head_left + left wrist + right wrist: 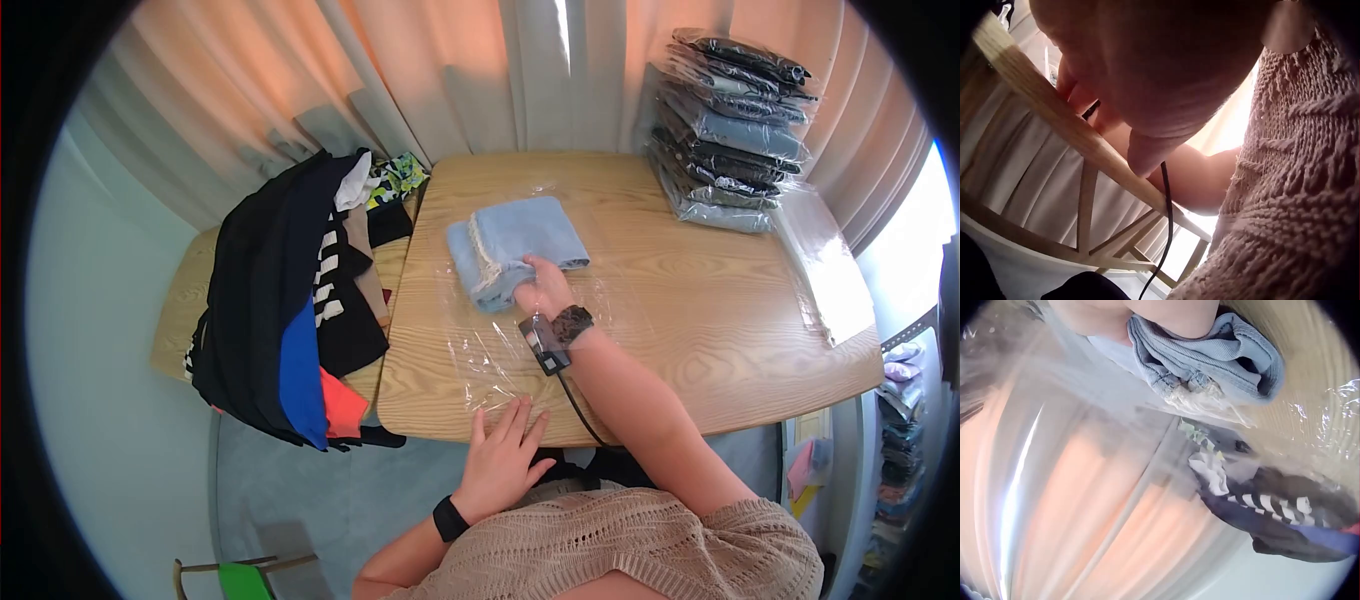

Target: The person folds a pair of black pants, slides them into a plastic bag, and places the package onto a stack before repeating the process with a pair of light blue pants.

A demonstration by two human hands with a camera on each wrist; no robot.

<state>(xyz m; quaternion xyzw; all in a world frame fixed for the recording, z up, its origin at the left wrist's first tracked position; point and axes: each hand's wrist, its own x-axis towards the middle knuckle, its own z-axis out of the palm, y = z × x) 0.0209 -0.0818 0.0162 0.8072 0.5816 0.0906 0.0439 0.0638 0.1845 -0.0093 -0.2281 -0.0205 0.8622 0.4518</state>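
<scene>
A folded light-blue denim garment (530, 235) with a frayed whitish edge lies on the wooden table, inside a clear plastic bag (480, 365). My right hand (543, 288) reaches into the bag and grips the garment's near edge, thumb on top. Close up in the right wrist view, the fingers (1172, 315) press into the rolled denim (1210, 362). My left hand (505, 455) rests at the table's front edge with fingers spread over the near end of the bag. In the left wrist view its palm (1147, 75) hangs by the wooden edge, fingertips partly hidden.
Dark, blue and orange clothes (270, 290) are heaped on the left. A tall stack of bagged garments (735, 130) stands at the back right, beside flat clear bags (825, 260). A black cable (580, 405) runs from my right wrist over the table edge.
</scene>
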